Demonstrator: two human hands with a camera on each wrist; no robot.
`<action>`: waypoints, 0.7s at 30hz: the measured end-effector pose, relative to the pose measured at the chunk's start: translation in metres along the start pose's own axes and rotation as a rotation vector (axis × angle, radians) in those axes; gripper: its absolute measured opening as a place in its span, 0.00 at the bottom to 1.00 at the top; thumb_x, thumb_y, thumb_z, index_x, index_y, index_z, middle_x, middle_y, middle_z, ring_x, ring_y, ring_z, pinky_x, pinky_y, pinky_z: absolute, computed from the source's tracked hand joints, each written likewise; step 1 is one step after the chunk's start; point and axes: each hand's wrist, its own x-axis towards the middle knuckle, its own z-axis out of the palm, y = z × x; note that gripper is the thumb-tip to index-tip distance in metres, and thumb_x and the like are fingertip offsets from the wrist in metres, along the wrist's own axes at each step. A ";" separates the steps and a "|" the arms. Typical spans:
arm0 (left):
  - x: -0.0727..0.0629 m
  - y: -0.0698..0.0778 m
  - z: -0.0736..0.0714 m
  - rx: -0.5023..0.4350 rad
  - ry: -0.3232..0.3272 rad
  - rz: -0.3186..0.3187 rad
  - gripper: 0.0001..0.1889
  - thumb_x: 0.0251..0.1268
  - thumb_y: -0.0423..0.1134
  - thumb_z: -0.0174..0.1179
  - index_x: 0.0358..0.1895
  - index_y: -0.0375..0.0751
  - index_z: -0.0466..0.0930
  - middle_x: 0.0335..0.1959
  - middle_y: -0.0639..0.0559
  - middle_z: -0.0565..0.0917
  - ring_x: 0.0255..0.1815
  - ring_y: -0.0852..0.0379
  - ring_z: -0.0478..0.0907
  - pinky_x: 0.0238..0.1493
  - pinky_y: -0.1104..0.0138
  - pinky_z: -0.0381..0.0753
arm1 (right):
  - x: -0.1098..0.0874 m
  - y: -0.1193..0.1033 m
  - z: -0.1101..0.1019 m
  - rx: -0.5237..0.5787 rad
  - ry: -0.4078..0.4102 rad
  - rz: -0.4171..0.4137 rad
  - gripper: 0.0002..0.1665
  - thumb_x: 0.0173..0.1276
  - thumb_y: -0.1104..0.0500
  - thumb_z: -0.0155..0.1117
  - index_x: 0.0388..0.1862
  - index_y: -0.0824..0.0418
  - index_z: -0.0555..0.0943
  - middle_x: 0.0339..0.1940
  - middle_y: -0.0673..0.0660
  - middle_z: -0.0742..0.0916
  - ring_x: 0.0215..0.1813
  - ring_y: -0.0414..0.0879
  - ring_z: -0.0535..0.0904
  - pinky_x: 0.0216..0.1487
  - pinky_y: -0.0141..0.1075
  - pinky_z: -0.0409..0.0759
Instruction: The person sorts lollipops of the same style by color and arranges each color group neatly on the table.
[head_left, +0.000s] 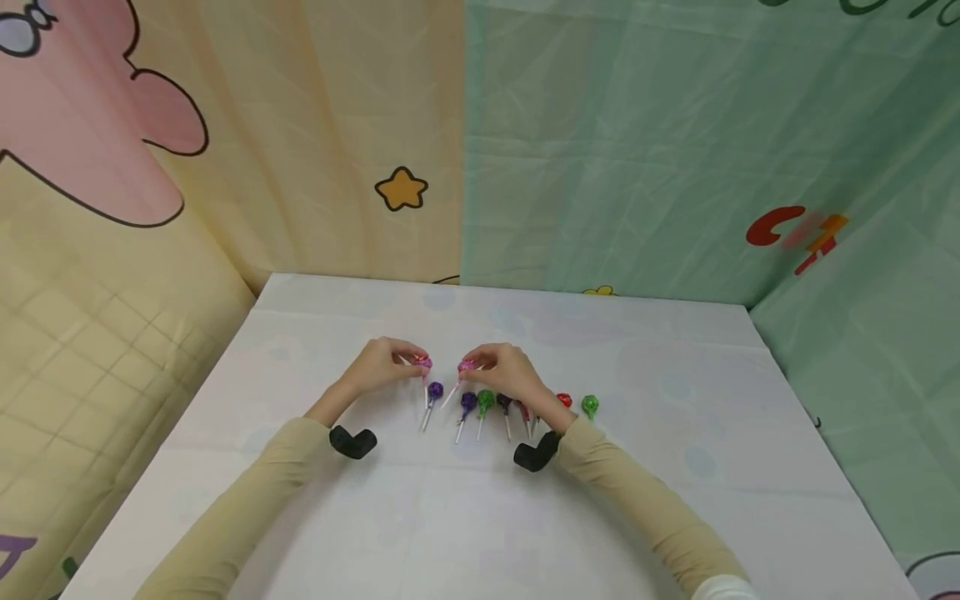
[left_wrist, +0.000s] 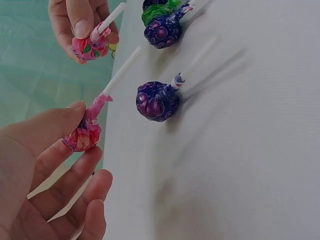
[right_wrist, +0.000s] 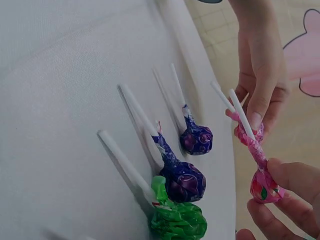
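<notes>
Between thumb and fingertips my left hand [head_left: 386,364] pinches a pink-wrapped lollipop [left_wrist: 84,134] by its candy head, white stick pointing up in the left wrist view. My right hand [head_left: 504,369] pinches a second pink lollipop [right_wrist: 266,186] the same way. Both are held apart, side by side, over the white table. Just below the left hand lies a purple lollipop [head_left: 435,390]. Another purple lollipop [head_left: 468,402] and a green lollipop [head_left: 485,400] lie beneath the right hand, sticks toward me.
Further right in the row are a dark-wrapped lollipop [head_left: 504,402], a red lollipop [head_left: 564,400] and a green one [head_left: 590,406]; the right wrist partly hides some. The white table [head_left: 420,533] meets printed curtains [head_left: 600,167] at the back and sides.
</notes>
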 end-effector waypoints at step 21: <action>0.038 0.013 0.002 -0.027 0.044 -0.026 0.17 0.57 0.46 0.68 0.48 0.42 0.86 0.41 0.46 0.88 0.35 0.55 0.79 0.34 0.68 0.74 | 0.023 0.009 -0.029 -0.023 0.006 0.098 0.21 0.61 0.49 0.70 0.51 0.57 0.84 0.44 0.55 0.89 0.46 0.50 0.82 0.46 0.40 0.80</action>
